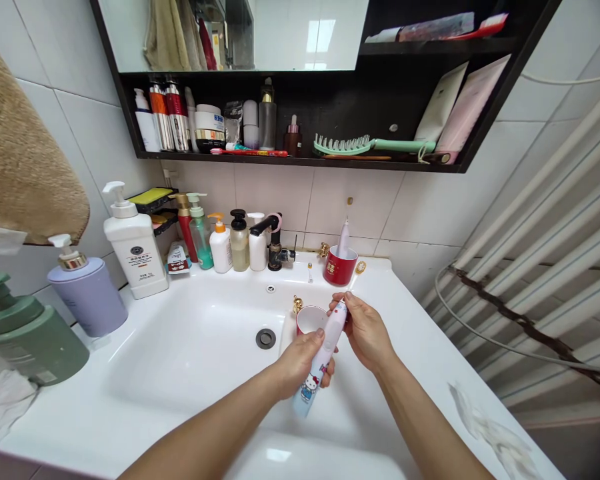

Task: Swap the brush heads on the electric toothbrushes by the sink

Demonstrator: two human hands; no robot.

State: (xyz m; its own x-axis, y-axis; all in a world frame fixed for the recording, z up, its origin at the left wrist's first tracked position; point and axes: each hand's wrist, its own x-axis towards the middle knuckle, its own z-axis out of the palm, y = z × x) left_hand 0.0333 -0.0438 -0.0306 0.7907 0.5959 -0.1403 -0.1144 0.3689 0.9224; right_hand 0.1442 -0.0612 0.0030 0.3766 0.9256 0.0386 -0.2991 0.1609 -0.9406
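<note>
My left hand point(305, 360) is wrapped round the handle of an electric toothbrush point(334, 328), pink fading to blue with a cartoon cat on it. The brush tilts up to the right over the sink point(180, 353). At its top end, the fingers of my right hand point(365, 327) pinch the base of the white brush head point(361, 268), whose bristles look yellowish. Just behind my left hand is a red cup point(311, 319) with a white inside and a gold handle, partly hidden. A second red cup point(339, 268) on the back rim holds another electric toothbrush point(343, 239).
A black faucet point(274, 243) stands at the back rim, beside several pump bottles point(221, 248). Larger bottles point(136, 250) line the left side. Overhead hangs a dark cabinet point(300, 161). A crumpled whitish cloth or film point(493, 430) lies at right, near the radiator point(540, 280).
</note>
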